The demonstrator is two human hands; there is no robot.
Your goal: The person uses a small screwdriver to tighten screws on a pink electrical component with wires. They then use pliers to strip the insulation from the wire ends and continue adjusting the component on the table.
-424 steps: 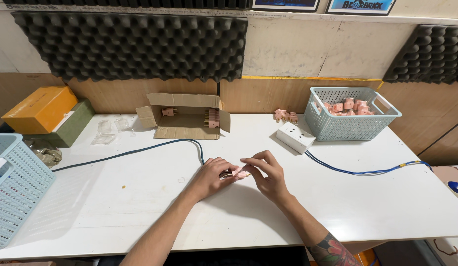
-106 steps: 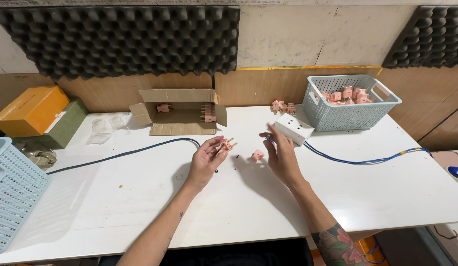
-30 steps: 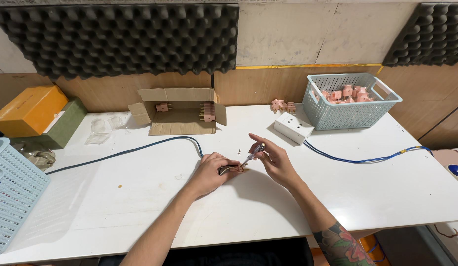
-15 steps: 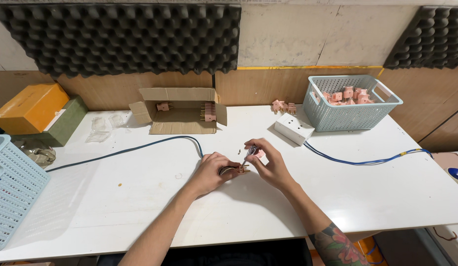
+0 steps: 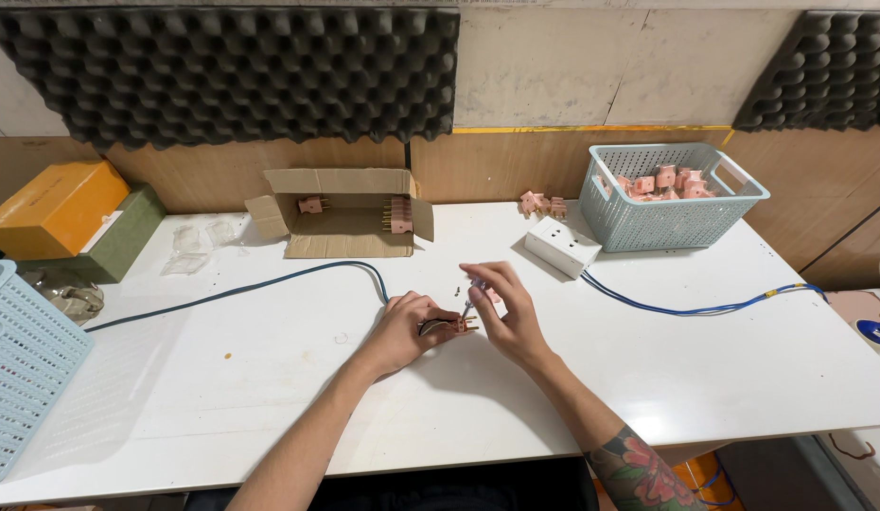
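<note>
From the head camera, the left hand [image 5: 402, 333] rests on the white table [image 5: 270, 378], fingers curled round a small dark plug with brass prongs [image 5: 451, 325] that point right. The plug sits mostly hidden in the grip at the end of the dark blue cable [image 5: 270, 281]. The right hand [image 5: 508, 312] hovers over it, thumb and forefinger pinching a thin small screwdriver [image 5: 471, 298], its tip at the plug. A pale blue plastic basket of pink plugs [image 5: 672, 194] stands well apart at the back right.
</note>
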